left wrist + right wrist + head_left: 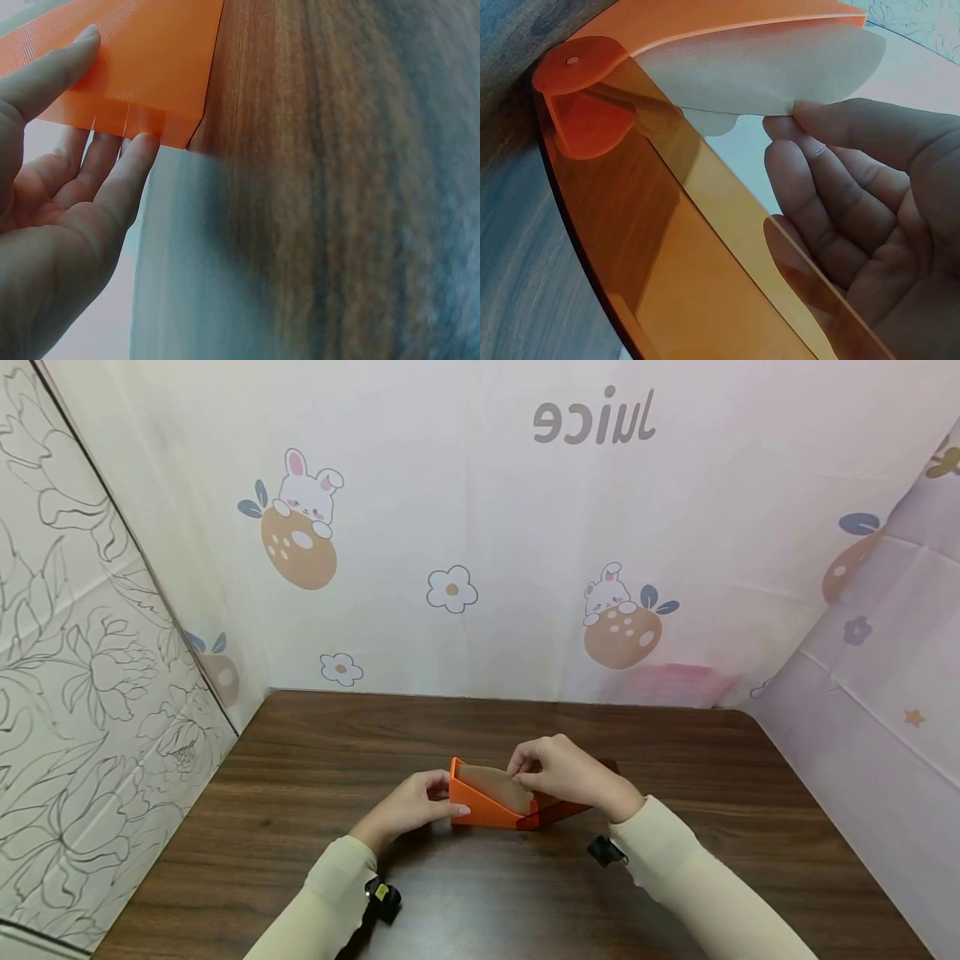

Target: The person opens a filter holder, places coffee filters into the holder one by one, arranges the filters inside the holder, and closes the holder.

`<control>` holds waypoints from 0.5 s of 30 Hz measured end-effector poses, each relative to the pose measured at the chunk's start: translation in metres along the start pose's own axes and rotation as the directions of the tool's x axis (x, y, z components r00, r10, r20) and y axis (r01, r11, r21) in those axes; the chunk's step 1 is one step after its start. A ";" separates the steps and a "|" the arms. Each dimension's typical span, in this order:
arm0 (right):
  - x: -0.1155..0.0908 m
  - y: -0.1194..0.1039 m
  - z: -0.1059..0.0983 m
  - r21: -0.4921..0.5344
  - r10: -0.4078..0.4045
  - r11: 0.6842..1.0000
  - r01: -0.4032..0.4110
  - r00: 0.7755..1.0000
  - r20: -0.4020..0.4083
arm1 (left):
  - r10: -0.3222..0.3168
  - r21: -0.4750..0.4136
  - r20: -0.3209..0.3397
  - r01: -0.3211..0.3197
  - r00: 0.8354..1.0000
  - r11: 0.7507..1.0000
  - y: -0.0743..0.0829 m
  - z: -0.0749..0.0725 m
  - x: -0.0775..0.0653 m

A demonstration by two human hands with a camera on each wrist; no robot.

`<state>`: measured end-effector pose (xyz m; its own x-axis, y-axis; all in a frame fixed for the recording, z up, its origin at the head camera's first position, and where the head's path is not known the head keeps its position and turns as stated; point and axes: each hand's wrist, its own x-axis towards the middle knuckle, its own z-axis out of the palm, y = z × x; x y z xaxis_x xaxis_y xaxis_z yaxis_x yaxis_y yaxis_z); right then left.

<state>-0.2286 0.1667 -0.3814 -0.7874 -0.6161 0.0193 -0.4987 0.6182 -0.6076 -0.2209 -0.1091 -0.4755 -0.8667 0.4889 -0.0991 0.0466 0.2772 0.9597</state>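
Note:
On the table stands an orange coffee filter holder with a sloping top edge. Its see-through brown lid is swung back to the right on a hinge. Tan paper coffee filters rise above the slanted edge. My left hand grips the holder's left end, thumb on the front face and fingers at the end wall. With thumb and forefinger my right hand pinches the filters' upper edge, above the lid. How many filters are pinched I cannot tell.
A dark wood-grain table carries the holder. Behind it hangs a pale curtain with rabbit and fruit prints, meeting the table's back edge. To the left stands a flower-patterned panel. A small black wrist camera sits by the left sleeve.

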 end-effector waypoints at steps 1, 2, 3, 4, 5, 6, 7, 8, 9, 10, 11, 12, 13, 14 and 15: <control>0.000 0.000 0.001 -0.002 0.000 1.000 0.000 1.000 -0.001 | 0.002 0.000 0.000 -0.002 1.000 1.000 0.000 0.000 0.000; 0.001 0.000 0.001 -0.002 0.000 1.000 0.000 1.000 -0.001 | 0.003 0.001 -0.001 -0.003 1.000 1.000 0.000 0.000 0.000; 0.001 0.000 0.002 -0.003 0.000 1.000 0.000 1.000 -0.001 | 0.004 -0.001 -0.001 -0.004 1.000 1.000 0.001 0.000 0.000; 0.001 0.000 0.002 -0.006 0.001 1.000 -0.001 1.000 -0.001 | 0.004 -0.002 0.000 -0.004 1.000 1.000 0.001 0.000 0.000; 0.001 0.000 0.003 -0.008 0.001 1.000 -0.001 1.000 0.000 | 0.003 -0.002 0.000 -0.003 1.000 1.000 0.001 0.000 -0.001; 0.001 0.000 0.004 -0.011 0.000 1.000 0.000 1.000 0.000 | 0.003 -0.001 0.000 -0.003 1.000 1.000 0.001 0.000 -0.001; 0.001 0.001 0.004 -0.014 -0.001 1.000 0.001 1.000 0.000 | 0.001 0.000 0.000 -0.001 1.000 1.000 0.001 0.000 -0.001; 0.002 0.001 0.005 -0.015 -0.003 1.000 0.003 1.000 0.000 | 0.005 -0.001 0.001 -0.005 1.000 1.000 0.001 0.000 -0.001; 0.002 0.001 0.005 -0.022 -0.004 1.000 0.004 1.000 0.000 | 0.005 -0.002 0.001 -0.005 1.000 1.000 0.001 0.000 -0.001; 0.002 0.001 0.006 -0.025 -0.005 1.000 0.005 1.000 -0.001 | 0.004 -0.002 0.002 -0.004 1.000 1.000 0.002 0.000 -0.001; 0.002 0.001 0.006 -0.026 -0.005 1.000 0.005 1.000 -0.002 | 0.004 -0.003 0.003 -0.004 1.000 1.000 0.002 0.000 -0.001; 0.002 0.001 0.006 -0.026 -0.005 1.000 0.005 1.000 -0.002 | 0.005 -0.005 0.004 -0.005 1.000 1.000 0.002 0.000 -0.001; 0.003 0.001 0.007 -0.025 -0.002 1.000 0.002 1.000 -0.001 | 0.005 -0.006 0.005 -0.005 1.000 1.000 0.002 0.000 -0.001; 0.003 0.000 0.007 -0.024 0.001 1.000 -0.001 1.000 0.001 | 0.007 -0.008 0.007 -0.006 1.000 1.000 0.002 0.000 -0.001; 0.003 0.000 0.008 -0.023 0.004 1.000 -0.004 1.000 0.003 | 0.004 -0.010 0.008 -0.004 1.000 1.000 0.002 0.000 -0.001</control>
<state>-0.2280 0.1612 -0.3872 -0.7883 -0.6151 0.0145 -0.5038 0.6318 -0.5891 -0.2202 -0.1088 -0.4731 -0.8627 0.4964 -0.0972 0.0452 0.2670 0.9626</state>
